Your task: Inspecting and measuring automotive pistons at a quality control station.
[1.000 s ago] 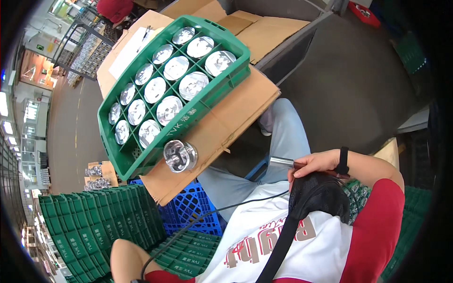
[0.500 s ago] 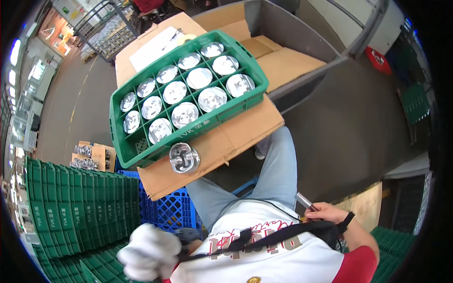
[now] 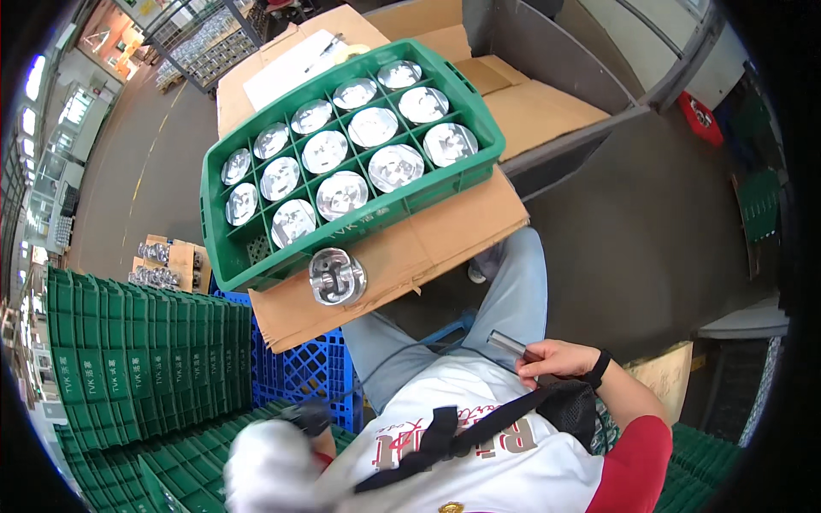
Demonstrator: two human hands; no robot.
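Right hand (image 3: pixel 560 359): fingers closed around one end of a metal tool (image 3: pixel 506 344), held above the person's lap. Left hand (image 3: pixel 272 463): blurred at near left, apparently white-gloved; I cannot tell whether it grips anything. One piston (image 3: pixel 338 277) rests on cardboard (image 3: pixel 453 229), just beside the crate's (image 3: pixel 445 185) near side. Fourteen more observed in its compartments.

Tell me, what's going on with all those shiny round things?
A person's bare right hand holds a short silver metal cylinder above their lap. Silver round metal pieces fill a green plastic divided tray, except one empty near-left compartment. Another silver metal piece sits outside it, on a brown cardboard sheet. A white shape at lower left is blurred, so I can't tell what the left hand is doing.
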